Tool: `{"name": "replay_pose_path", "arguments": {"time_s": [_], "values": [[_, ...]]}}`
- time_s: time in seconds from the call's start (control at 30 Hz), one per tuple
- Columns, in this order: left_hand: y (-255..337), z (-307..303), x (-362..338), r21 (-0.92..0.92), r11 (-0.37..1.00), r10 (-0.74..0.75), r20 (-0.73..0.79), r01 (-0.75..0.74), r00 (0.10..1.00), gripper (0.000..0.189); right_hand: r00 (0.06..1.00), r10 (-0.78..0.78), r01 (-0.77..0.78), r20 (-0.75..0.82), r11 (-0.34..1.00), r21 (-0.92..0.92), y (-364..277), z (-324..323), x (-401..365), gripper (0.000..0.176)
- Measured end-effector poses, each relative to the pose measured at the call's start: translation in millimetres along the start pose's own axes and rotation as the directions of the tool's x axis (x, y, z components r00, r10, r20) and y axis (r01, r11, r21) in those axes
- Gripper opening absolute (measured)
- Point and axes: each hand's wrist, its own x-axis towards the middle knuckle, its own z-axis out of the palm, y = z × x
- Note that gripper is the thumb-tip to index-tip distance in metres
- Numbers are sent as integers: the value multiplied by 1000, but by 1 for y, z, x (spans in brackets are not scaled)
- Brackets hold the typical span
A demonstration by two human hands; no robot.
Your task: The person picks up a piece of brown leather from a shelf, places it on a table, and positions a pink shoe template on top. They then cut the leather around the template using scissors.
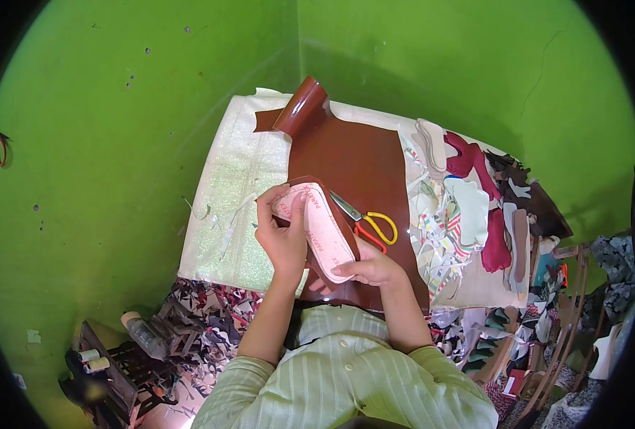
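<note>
Both hands hold a shoe insole (pixel 319 232), white with red printed lettering, against a piece of brown glossy sheet that shows around its edge. My left hand (pixel 283 232) is closed on the wide upper end, its thumb pressed on the white face. At the narrow lower end, my right hand (pixel 373 266) pinches the insole with the thumb on top; its other fingers are mostly hidden underneath. Just right of the insole lie scissors (pixel 364 219) with one yellow and one red-orange handle, on a large brown glossy sheet (pixel 360 161). Its far end is curled into a roll.
The table has a whitish cover (pixel 221 236). Colourful scraps (pixel 442 229), maroon cut pieces (pixel 496 239) and pale cut shapes lie on the right. Green walls meet behind the table. Offcuts cover the floor; thread spools (pixel 97 365) stand at lower left, a wooden rack (pixel 571 322) at right.
</note>
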Motion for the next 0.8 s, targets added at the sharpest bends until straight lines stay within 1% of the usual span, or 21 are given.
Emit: {"name": "replay_pose_path", "arguments": {"time_s": [0.03,0.07,0.1,0.13,0.2,0.23,0.27,0.3,0.33,0.37,0.47,0.5,0.57,0.6,0.63,0.67,0.7,0.73,0.77,0.8], "values": [[-2,0,-1,0,1000,0,-1,0,1000,25,1000,11,-11,-13,1000,22,-1,1,0,68],[-3,1,-3,-157,983,-94,-3,92,996,27,1000,11,-11,-13,1000,21,0,-1,1,68],[-4,1,-5,-309,934,-186,10,180,982,29,1000,7,-7,-2,1000,10,2,-3,1,72],[-2,0,-4,-309,934,-186,11,180,982,29,1000,3,-3,9,1000,-2,3,-5,1,77],[1,-4,-2,-386,828,-366,175,406,914,32,1000,0,0,-7,1000,-11,3,-5,0,77],[-2,-5,-1,-387,829,-364,175,404,915,32,1000,-3,3,-22,1000,-20,3,-5,0,78],[-8,-7,-1,-444,700,-460,320,560,829,33,1000,-4,3,-21,1000,-21,4,-7,1,78],[-11,-8,-2,-466,543,-520,466,699,716,33,1000,-9,8,-25,999,-36,6,-9,1,78],[-11,-10,-5,-373,543,-544,526,752,654,36,999,-13,12,-29,999,-50,6,-10,1,79],[-11,-11,-8,-374,542,-544,526,752,654,36,999,-13,12,-30,999,-51,6,-10,0,79],[-18,-15,-16,-252,532,-579,589,808,564,37,998,-19,18,-53,999,-31,7,-11,-1,82],[-18,-16,-15,-251,531,-579,590,809,563,37,997,-29,25,-75,998,-56,6,-11,-1,79],[-17,-16,-13,-259,587,-554,562,767,614,36,994,-40,32,-100,996,-80,7,-11,0,76],[-16,-15,-12,-259,587,-554,563,767,614,36,983,-60,34,-171,988,-151,8,-11,2,67],[-14,-14,-9,-330,572,-555,518,751,651,34,967,-86,32,-239,975,-222,8,-10,3,58],[-13,-14,-8,-399,556,-558,471,729,684,33,967,-87,33,-239,974,-222,6,-9,4,58],[-14,-15,-7,-399,557,-557,471,728,684,33,947,-53,-43,-317,956,-289,2,-7,5,48],[-16,-16,-6,-458,523,-549,464,719,695,32,918,-27,-123,-396,930,-347,-1,-6,5,38],[-18,-17,-5,-514,486,-542,457,707,705,30,918,-28,-122,-397,930,-348,-2,-5,5,38],[-18,-19,-3,-536,444,-556,464,718,690,29,915,-40,-110,-401,932,-345,-2,-4,6,35]]}}
